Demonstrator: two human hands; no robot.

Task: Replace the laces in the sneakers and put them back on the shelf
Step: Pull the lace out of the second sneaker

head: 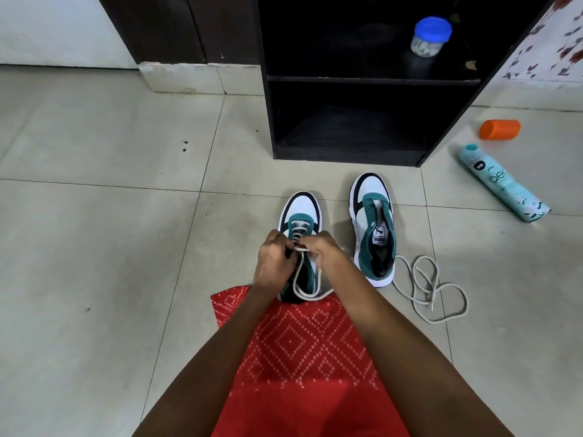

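Observation:
Two white, green and black sneakers stand on the tiled floor before a black shelf unit [347, 79]. The left sneaker [301, 209] has a white lace [299, 290] threaded through its lower eyelets. My left hand [273, 263] and my right hand [325, 252] meet over its tongue, each pinching a part of that lace near the upper eyelets; the lace ends loop back toward me. The right sneaker [373, 222] has no lace in it. A loose white lace [432, 291] lies coiled on the floor just right of it.
A jar with a blue lid [430, 36] stands on the upper shelf. An orange cap [500, 129] and a teal spray can [501, 182] lie on the floor at the right. Red patterned cloth [303, 357] covers my lap.

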